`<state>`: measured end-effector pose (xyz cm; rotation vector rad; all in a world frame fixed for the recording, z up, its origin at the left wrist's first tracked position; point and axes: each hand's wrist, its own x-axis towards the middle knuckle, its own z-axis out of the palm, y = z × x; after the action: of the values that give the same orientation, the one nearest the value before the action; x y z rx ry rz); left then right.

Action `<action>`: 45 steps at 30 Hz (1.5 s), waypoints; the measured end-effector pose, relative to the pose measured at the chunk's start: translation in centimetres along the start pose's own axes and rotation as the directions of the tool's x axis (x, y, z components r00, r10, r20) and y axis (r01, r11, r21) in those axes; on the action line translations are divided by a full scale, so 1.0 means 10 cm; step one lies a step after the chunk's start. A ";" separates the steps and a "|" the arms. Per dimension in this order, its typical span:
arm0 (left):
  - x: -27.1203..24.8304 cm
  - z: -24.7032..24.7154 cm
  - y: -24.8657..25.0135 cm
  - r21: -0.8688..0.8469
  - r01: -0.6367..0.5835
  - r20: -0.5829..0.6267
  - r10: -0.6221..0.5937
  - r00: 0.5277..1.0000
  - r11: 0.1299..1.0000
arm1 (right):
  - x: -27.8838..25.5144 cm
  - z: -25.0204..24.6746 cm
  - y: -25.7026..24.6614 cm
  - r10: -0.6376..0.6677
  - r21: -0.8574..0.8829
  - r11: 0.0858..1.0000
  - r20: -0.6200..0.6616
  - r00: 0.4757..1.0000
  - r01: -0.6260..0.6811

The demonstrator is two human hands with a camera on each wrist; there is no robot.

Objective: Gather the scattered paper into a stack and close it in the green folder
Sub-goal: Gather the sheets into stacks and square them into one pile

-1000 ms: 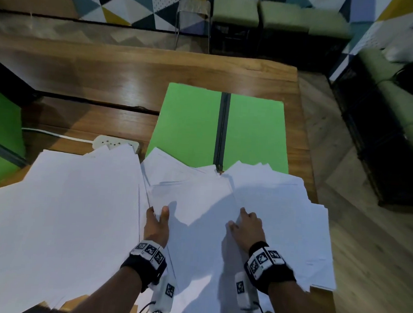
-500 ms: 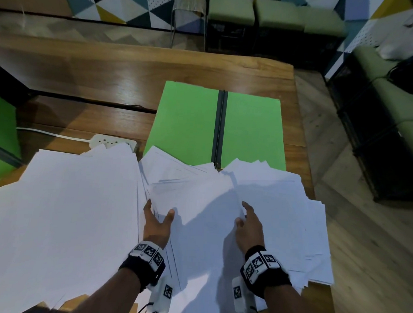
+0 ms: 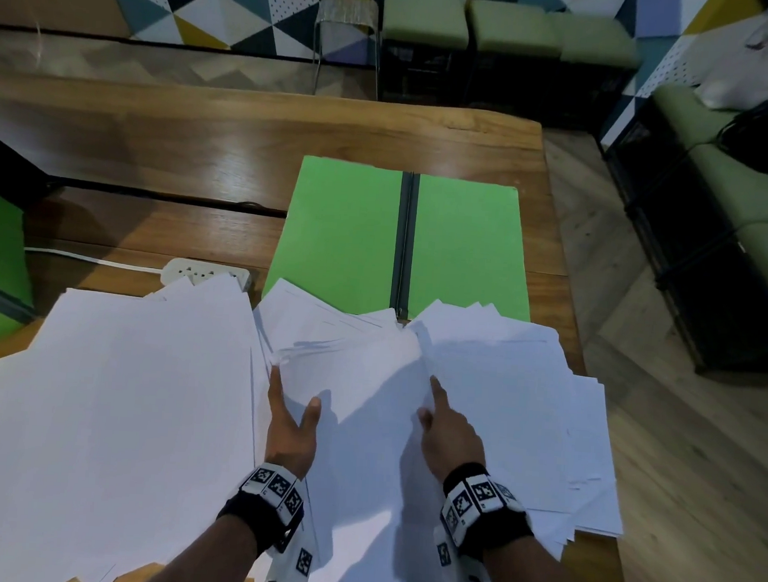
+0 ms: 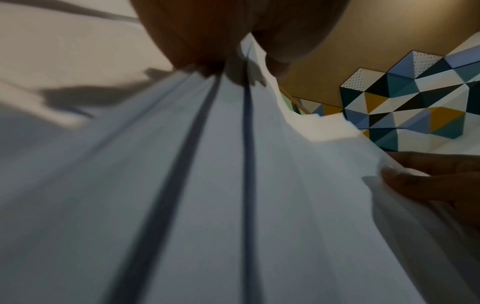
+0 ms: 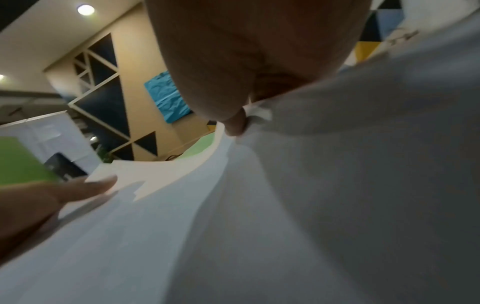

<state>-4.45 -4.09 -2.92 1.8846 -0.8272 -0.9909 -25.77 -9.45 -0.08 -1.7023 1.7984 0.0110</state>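
Paper covers the near half of our desk in loose white sheets, and we work the middle bundle between both hands. Our left hand lies along the bundle's left edge, fingers stretched forward under the sheets and thumb spread out on top; the left wrist view shows the edge of several sheets caught between thumb and fingers. Our right hand meets the bundle's right edge with the forefinger pointing forward along it and the thumb lying on the paper; in the right wrist view the sheets bunch up against its fingers, which curl over the edge. The bundle bows upward between the two hands.

A wider spread of sheets lies to the left, and another fanned pile to the right reaches the desk's right edge. The green folder lies open and flat beyond the paper, dark spine in the middle, with the far corners of the sheets overlapping its near edge. A white power strip with its cord sits left of the folder, partly under the paper.
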 end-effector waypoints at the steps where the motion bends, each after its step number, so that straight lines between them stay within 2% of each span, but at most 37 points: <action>1: 0.00 0.00 -0.01 -0.006 0.008 -0.005 -0.008 1.000 1.000 | 0.00 0.00 0.00 0.021 -0.045 0.999 -0.009 1.000 -0.021; 2: 0.00 0.00 -0.01 -0.015 0.010 -0.007 -0.010 1.000 1.000 | 0.01 0.00 0.03 0.044 -0.041 0.998 -0.039 0.998 -0.046; 4: -0.01 0.00 -0.01 -0.027 -0.007 -0.004 0.007 1.000 1.000 | 0.01 0.03 0.10 0.151 0.090 0.986 -0.075 0.986 -0.144; 6: -0.02 0.00 0.02 -0.026 -0.004 -0.001 0.004 1.000 1.000 | -0.01 0.10 0.15 0.233 0.186 0.958 -0.050 0.971 -0.220; 7: -0.02 0.00 0.03 -0.020 0.003 0.003 -0.003 1.000 1.000 | -0.02 0.12 0.16 0.240 0.173 0.957 -0.027 0.970 -0.232; 9: -0.01 0.01 0.03 0.007 0.002 0.015 -0.002 1.000 1.000 | -0.03 0.13 0.18 0.223 0.117 0.969 -0.037 0.974 -0.217; 12: 0.01 0.00 0.03 0.027 0.004 0.030 -0.005 1.000 1.000 | 0.03 0.11 0.18 0.122 0.135 0.985 -0.124 0.985 -0.105; 16: 0.00 0.01 0.07 0.027 0.050 0.022 -0.051 0.998 0.998 | 0.11 0.15 0.10 -0.053 -0.128 0.991 -0.071 0.996 0.044; 20: 0.01 0.01 0.08 0.055 0.050 0.017 -0.051 0.999 0.997 | 0.32 0.01 0.17 -0.150 -0.113 0.983 -0.073 0.986 0.142; 23: 0.00 0.01 0.09 0.047 0.126 -0.002 -0.126 0.992 0.991 | 0.54 -0.29 0.32 -0.165 -0.168 0.976 -0.153 0.974 0.139; 26: 0.01 0.01 0.07 -0.035 0.178 -0.028 -0.179 0.983 0.983 | 0.77 -0.62 0.44 -0.192 -0.402 0.900 -0.014 0.981 0.170; 31: 0.05 -0.02 0.05 -0.026 0.211 -0.021 -0.212 0.977 0.977 | 1.16 -0.91 0.49 -0.257 -0.526 0.771 0.258 0.931 0.358; 35: 0.03 -0.04 0.13 -0.049 0.185 -0.039 -0.187 0.982 0.981 | 1.28 -0.92 0.40 -0.275 -0.587 0.699 0.306 0.911 0.408; 39: -0.01 -0.04 0.15 -0.049 0.188 -0.042 -0.190 0.981 0.981 | 1.26 -0.90 0.38 -0.229 -0.534 0.756 0.328 0.917 0.379; 45: 0.07 -0.03 -0.10 0.097 0.269 -0.040 -0.266 0.963 0.958 | 1.11 -0.87 0.43 -0.223 -0.500 0.783 0.332 0.917 0.371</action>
<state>-3.68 -4.15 -3.91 2.1331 -0.6264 -1.1007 -32.81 -22.39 -0.01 -2.2579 1.3808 0.6515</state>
